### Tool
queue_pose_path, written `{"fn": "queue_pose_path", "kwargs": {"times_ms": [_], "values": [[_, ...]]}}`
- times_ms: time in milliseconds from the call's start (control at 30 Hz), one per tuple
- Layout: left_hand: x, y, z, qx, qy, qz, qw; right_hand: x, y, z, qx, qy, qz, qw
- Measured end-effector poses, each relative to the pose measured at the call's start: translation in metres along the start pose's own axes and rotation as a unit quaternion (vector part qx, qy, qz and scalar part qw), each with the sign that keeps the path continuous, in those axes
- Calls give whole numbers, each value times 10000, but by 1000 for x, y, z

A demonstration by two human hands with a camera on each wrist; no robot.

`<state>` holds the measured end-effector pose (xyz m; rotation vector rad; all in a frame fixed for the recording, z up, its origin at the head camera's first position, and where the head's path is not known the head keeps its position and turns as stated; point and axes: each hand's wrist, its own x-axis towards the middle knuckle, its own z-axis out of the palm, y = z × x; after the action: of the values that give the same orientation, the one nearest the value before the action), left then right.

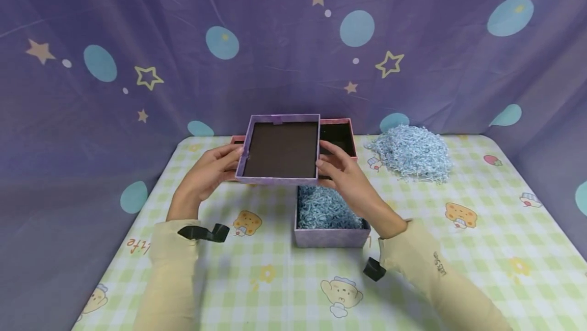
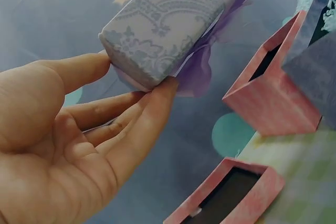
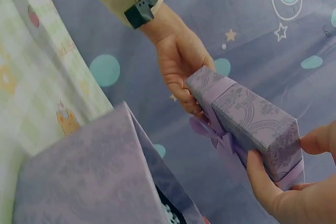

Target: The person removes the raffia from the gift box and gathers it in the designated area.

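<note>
Both hands hold a purple patterned box lid up in the air, its dark inner side facing the head camera. My left hand grips its left edge between thumb and fingers. At the opposite edge, my right hand pinches the rim. A purple ribbon bow on the lid's outer face shows in the right wrist view. Below and slightly right stands the open purple box, filled with blue shredded paper. The lid overlaps the box's far side in the head view.
Behind the lid stands an open pink box, with a pink lid to its left. A loose pile of blue shredded paper lies at the back right of the checked tablecloth. A purple curtain hangs behind.
</note>
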<state>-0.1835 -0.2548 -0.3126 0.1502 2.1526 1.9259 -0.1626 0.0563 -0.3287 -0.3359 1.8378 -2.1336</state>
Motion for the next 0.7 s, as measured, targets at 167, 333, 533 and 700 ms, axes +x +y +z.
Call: {"fn": "queue_pose_path", "kwargs": {"times_ms": [167, 333, 533, 700], "values": [[-7, -6, -12, 169, 2, -15, 9999, 0, 3, 14, 15, -9, 29, 10000], [-14, -14, -24, 222, -78, -36, 9997, -1, 8, 29, -80, -14, 84, 9999], [-22, -22, -39, 258, -248, -61, 9993, -1, 16, 48, -215, -2, 10, 9998], [-31, -26, -50, 410, -313, -228, 9984, -2, 23, 62, -267, -7, 38, 9996]]}}
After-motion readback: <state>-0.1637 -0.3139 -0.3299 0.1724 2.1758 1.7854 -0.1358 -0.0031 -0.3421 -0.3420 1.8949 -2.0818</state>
